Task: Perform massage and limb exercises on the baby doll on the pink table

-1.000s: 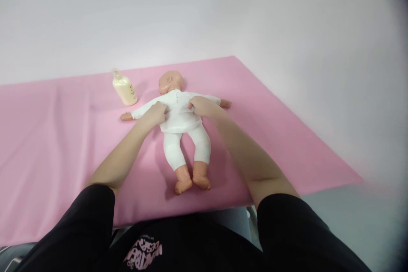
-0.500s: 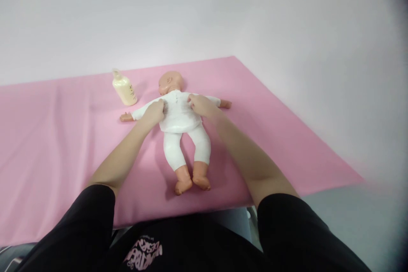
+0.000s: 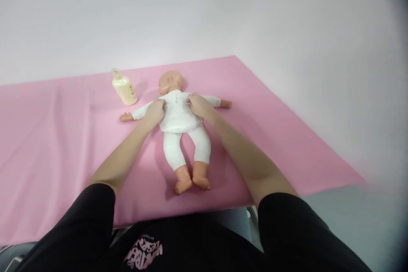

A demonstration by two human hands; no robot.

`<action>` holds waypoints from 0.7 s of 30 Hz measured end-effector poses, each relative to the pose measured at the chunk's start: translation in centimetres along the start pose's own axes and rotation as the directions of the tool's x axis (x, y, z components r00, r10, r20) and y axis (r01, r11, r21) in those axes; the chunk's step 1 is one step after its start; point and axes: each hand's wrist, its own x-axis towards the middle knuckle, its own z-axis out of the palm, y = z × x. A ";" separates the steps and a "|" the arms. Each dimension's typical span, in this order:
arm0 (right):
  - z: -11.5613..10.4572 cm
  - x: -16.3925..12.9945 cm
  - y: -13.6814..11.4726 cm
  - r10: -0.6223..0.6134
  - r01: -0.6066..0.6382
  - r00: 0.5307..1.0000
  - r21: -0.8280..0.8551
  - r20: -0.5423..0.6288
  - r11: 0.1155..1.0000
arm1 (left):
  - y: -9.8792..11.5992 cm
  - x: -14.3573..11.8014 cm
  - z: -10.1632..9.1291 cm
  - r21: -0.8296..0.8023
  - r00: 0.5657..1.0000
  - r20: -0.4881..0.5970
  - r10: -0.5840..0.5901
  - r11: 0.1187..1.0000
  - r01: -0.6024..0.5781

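Doll: a baby doll [image 3: 178,112] is lying on its back on the pink sheet [image 3: 63,136], head pointing away from me and turned to one side, arms stretched out to both sides, bare feet pointing toward me.
Doll's clothes: it is wearing a white long-sleeved top [image 3: 177,114] and white trousers [image 3: 188,146]; only the head, hands and feet are showing bare.
Left hand: my left hand [image 3: 155,110] is resting on the doll's chest at the shoulder on my left side, fingers curled, its grip pinching the white top's fabric there.
Right hand: my right hand [image 3: 198,105] is lying on the opposite shoulder, fingers bent, its grip gathering the top's cloth in the same way.
Between the hands: a strip of the top's front is showing, with what look like small fastenings down the middle, too small to tell.
Bottle: a cream-coloured bottle [image 3: 124,88] is standing slightly tilted on the sheet, near the doll's head and well apart from my left hand.
Counter: the pink sheet is covering the counter up to the pale wall behind it.
My sleeves: black sleeves [image 3: 92,225] are covering both my upper arms, forearms bare.
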 end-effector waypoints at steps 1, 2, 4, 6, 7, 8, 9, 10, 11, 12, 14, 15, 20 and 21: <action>0.0 -0.1 -0.1 -0.002 0.002 1.000 0.015 -0.003 1.000 | 0.1 -0.1 0.0 0.003 1.000 0.002 -0.008 1.000 0.008; 0.0 -0.1 -0.1 -0.004 0.004 1.000 0.030 -0.006 1.000 | 0.2 -0.2 0.0 0.005 1.000 0.003 -0.020 1.000 0.020; -0.2 -0.3 -0.4 -0.004 0.004 1.000 0.051 -0.008 0.999 | 0.6 -0.5 -0.1 -0.003 0.999 0.004 -0.039 0.999 0.039; -0.4 -0.5 -0.9 0.011 -0.012 1.000 0.049 0.004 0.999 | 0.9 -0.8 -0.3 -0.009 0.999 0.010 -0.044 0.999 0.044; -0.7 -0.6 -1.1 0.021 -0.021 1.000 0.043 0.016 0.999 | 1.1 -0.9 -0.4 -0.005 0.999 0.019 -0.043 0.999 0.043; -1.0 -0.8 -1.5 0.026 -0.028 0.999 0.036 0.031 0.999 | 1.3 -1.0 -0.6 0.003 0.999 0.032 -0.040 0.999 0.040; -1.4 -0.9 -1.8 0.028 -0.030 0.998 0.028 0.051 0.999 | 1.4 -1.1 -0.9 0.014 0.998 0.045 -0.036 0.999 0.035; -1.8 -1.1 -2.1 0.033 -0.034 0.996 0.018 0.081 0.999 | 1.6 -1.2 -1.2 0.025 0.998 0.061 -0.029 0.999 0.028; -2.4 -1.3 -2.4 0.040 -0.040 0.991 0.005 0.126 0.999 | 1.8 -1.3 -1.6 0.032 0.997 0.077 -0.013 0.999 0.010; -3.0 -1.6 -2.7 0.049 -0.048 0.982 -0.011 0.181 0.999 | 2.0 -1.5 -2.1 0.032 0.995 0.096 0.016 0.999 -0.019; -4.4 -2.1 -3.3 0.062 -0.054 0.956 -0.036 0.286 0.998 | 2.6 -2.0 -3.2 0.015 0.986 0.140 0.090 0.996 -0.093; -5.1 -2.3 -3.7 0.069 -0.058 0.942 -0.045 0.327 0.997 | 3.0 -2.3 -3.8 -0.002 0.978 0.170 0.123 0.992 -0.125; -8.2 -3.9 -5.6 0.126 -0.096 0.862 -0.087 0.491 0.992 | 5.3 -4.4 -6.4 -0.036 0.938 0.313 0.151 0.988 -0.147; -8.6 -4.1 -5.9 0.127 -0.091 0.849 -0.095 0.513 0.991 | 5.7 -4.8 -6.7 -0.039 0.929 0.331 0.163 0.987 -0.159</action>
